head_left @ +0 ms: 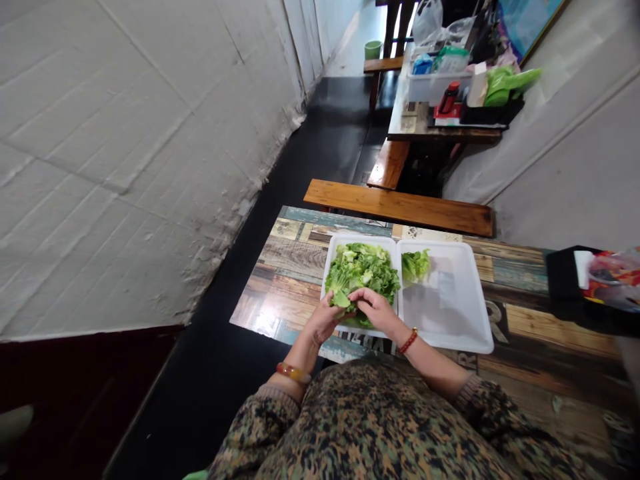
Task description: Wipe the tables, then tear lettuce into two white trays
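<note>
Over the near edge of the left white tray (327, 261), my left hand (324, 319) is closed on a green lettuce leaf (341, 297). My right hand (374, 308) pinches the same leaf from the other side, its fingertips close to those of my left hand. Beneath and behind them, a heap of leafy lettuce (367, 263) fills the left tray. In the right white tray (445, 313), a small bunch of lettuce (415, 265) lies in the far left corner. The two trays stand side by side, rims touching.
Both trays rest on a wood-patterned table (280, 287). A black box with colourful packets (613, 277) sits at the right. Beyond are a wooden bench (400, 202) and another table (400, 123) loaded with a bin and bags. A white wall (125, 167) runs along the left.
</note>
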Demonstrator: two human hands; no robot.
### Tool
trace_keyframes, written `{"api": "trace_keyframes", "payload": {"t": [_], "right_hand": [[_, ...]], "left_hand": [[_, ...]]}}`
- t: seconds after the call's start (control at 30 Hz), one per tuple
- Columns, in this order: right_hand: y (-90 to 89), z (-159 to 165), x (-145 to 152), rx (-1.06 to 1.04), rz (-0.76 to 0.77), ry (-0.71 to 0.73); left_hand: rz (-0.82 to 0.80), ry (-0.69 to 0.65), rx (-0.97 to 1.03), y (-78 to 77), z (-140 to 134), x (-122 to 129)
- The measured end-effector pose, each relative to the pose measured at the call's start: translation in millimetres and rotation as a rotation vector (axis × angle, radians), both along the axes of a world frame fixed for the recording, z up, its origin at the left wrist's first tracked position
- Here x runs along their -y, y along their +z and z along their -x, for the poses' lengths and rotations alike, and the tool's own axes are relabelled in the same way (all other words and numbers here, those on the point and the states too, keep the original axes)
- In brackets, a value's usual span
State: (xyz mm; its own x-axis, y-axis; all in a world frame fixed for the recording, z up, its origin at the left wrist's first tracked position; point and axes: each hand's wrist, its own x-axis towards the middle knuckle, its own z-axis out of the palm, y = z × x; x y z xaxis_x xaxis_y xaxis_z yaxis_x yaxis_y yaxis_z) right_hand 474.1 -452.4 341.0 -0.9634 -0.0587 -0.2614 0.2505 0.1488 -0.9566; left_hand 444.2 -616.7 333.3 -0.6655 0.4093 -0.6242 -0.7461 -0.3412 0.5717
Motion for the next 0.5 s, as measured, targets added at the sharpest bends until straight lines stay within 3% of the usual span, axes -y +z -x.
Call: {"api": "trace_keyframes", "payload": {"t": [0.1,0.2,0.27,0.37,0.5], "right_hand": [[1.0,5.4,-0.7,0.051,0.124,0.077],[0.1,13.0,-5.8,0.054,0.084,0.153],[-3.2,20.6,-12.6,0.021,-0.069,0.117],[-10.6,34.1,-22.6,-0.122,-0.448,-0.014],[-18.8,44.5,-20.4,-0.207,-0.878,0.006]], "left_hand": [[0.052,0.017,0.010,-0.2,0.6,1.7],[0.142,0.037,0.005,-1.5,1.1,3.8],[0.197,0.054,-0.002,-3.1,1.5,6.6],[0.244,0.075,0.012,-6.0,2.7,14.1],[0.250,0.128,0.032,-9.6,7.1,28.1]]}}
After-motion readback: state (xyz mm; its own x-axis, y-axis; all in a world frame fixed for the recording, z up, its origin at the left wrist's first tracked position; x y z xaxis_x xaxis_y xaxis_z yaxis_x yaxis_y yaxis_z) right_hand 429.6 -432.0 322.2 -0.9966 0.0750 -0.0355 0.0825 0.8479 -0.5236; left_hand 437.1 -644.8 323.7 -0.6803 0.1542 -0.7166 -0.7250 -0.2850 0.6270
